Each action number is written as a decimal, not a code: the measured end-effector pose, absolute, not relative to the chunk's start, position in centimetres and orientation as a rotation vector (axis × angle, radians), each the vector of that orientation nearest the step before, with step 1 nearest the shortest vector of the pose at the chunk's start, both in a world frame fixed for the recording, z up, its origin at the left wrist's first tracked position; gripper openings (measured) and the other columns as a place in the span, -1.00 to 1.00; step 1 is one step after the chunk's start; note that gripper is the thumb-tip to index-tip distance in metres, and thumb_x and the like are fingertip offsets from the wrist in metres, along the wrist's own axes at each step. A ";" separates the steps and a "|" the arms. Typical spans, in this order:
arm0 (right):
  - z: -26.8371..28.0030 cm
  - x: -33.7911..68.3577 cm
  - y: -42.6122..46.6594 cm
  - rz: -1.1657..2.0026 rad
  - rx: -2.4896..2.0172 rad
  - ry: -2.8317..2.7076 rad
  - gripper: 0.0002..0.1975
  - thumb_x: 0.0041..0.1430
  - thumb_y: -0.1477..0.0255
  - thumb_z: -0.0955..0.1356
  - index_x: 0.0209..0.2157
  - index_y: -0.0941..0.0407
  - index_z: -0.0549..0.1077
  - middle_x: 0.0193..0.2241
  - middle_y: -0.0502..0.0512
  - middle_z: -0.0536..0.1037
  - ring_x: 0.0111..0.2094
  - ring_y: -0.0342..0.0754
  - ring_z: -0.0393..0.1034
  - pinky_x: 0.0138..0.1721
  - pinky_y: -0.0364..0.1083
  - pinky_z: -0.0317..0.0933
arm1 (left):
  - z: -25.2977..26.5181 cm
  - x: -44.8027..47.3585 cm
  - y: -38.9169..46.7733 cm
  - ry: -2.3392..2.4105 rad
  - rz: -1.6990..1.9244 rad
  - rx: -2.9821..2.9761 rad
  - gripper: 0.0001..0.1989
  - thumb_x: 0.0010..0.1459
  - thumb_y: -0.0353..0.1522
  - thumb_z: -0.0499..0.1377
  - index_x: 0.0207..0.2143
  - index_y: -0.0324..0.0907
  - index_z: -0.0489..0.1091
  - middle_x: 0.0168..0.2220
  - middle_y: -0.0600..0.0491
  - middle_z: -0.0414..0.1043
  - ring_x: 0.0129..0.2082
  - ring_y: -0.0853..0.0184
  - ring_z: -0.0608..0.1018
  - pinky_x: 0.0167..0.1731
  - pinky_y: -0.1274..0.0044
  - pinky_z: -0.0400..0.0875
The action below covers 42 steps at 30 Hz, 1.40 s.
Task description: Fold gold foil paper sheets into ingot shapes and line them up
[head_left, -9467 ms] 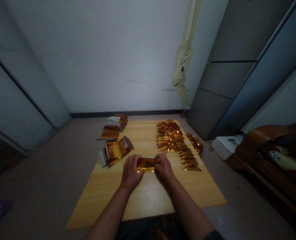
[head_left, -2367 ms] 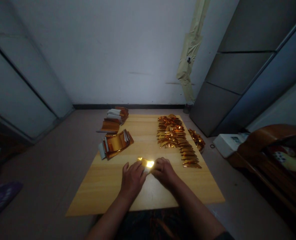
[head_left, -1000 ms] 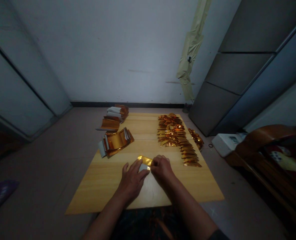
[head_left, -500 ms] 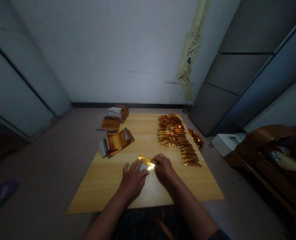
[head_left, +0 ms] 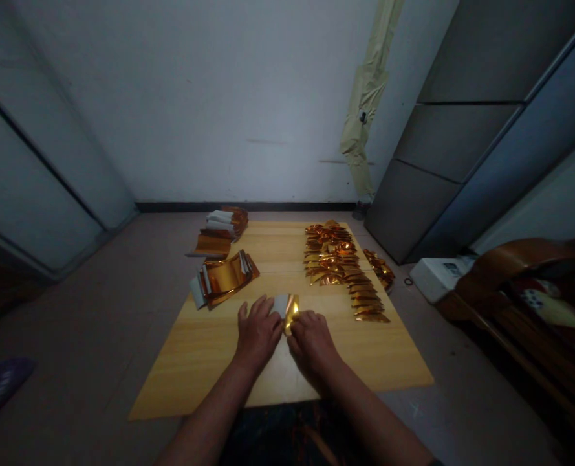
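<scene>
Between my hands, low over the wooden board, is a sheet of gold foil paper (head_left: 292,307) with a pale grey back, partly folded over. My left hand (head_left: 259,329) grips its left side, thumb and fingers at the lower edge. My right hand (head_left: 312,336) has curled fingers closed on the right, gold side. Fingers cover the lower part of the sheet. To the left lies a stack of curved gold foil sheets (head_left: 226,275). Rows of folded gold foil pieces (head_left: 330,254) sit on the right of the board.
The wooden board (head_left: 190,369) fills the middle. More foil sheets (head_left: 214,244) lie at its far left edge. Further foil pieces (head_left: 378,268) are heaped beyond its right edge. A white box (head_left: 435,279), a wooden seat (head_left: 491,291) and a grey cabinet (head_left: 427,142) stand to the right.
The foil sheet has turned, its gold strip now running up and down instead of slanting across. My right hand has moved slightly down, and my left hand has shifted its hold along the sheet.
</scene>
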State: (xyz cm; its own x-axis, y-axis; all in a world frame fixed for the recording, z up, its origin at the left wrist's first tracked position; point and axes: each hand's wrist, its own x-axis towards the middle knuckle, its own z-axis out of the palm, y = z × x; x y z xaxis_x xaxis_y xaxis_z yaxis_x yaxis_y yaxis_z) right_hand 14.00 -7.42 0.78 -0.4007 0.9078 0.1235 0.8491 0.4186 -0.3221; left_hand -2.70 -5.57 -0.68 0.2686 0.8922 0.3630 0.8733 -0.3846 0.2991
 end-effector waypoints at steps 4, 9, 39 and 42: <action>0.5 14.6 -7.3 0.315 -1.464 -2.424 -0.92 0.19 0.46 0.35 -0.26 0.08 0.48 -0.17 0.10 0.49 -0.10 0.02 0.23 -0.09 -0.01 0.00 | -0.9 -2.7 -5.5 1.566 0.827 2.517 -0.89 0.17 -0.41 0.15 -0.36 -0.11 0.48 -0.17 -0.02 0.47 -0.04 0.18 0.41 -0.03 0.26 0.25; 1.1 15.4 -6.6 0.303 -1.359 -2.488 -0.84 0.19 0.49 0.34 -0.18 0.05 0.47 -0.20 0.09 0.49 -0.13 0.01 0.23 -0.12 -0.02 -0.02 | -0.7 -3.0 -6.0 1.436 0.747 2.532 -0.82 0.21 -0.45 0.09 -0.30 -0.13 0.50 -0.31 0.00 0.44 -0.21 0.25 0.40 -0.21 0.39 0.28; 0.3 17.3 -4.8 0.330 -1.152 -2.517 -0.83 0.27 0.39 0.35 -0.13 -0.08 0.53 -0.13 0.02 0.46 -0.16 -0.06 0.22 -0.16 -0.08 -0.05 | -0.7 -3.3 -6.5 1.468 0.815 2.620 -0.82 0.28 -0.35 0.10 -0.28 -0.05 0.51 -0.26 0.09 0.56 -0.21 0.30 0.48 -0.12 0.32 0.10; -0.1 17.2 -4.6 0.316 -1.162 -2.527 -0.85 0.25 0.38 0.36 -0.16 -0.08 0.54 -0.18 0.02 0.48 -0.18 -0.06 0.21 -0.17 -0.09 -0.05 | -0.5 -3.4 -6.7 1.469 0.819 2.630 -0.82 0.27 -0.35 0.09 -0.28 -0.05 0.51 -0.26 0.08 0.56 -0.20 0.29 0.47 -0.11 0.32 0.11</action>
State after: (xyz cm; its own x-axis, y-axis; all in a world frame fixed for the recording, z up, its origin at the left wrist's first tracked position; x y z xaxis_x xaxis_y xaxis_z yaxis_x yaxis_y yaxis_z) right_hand 17.23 -4.59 -0.05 -0.6074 0.7656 0.2119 0.6897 0.6406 -0.3374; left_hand -3.38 -6.69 -0.53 0.4198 0.7978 0.4328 0.7874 -0.5572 0.2635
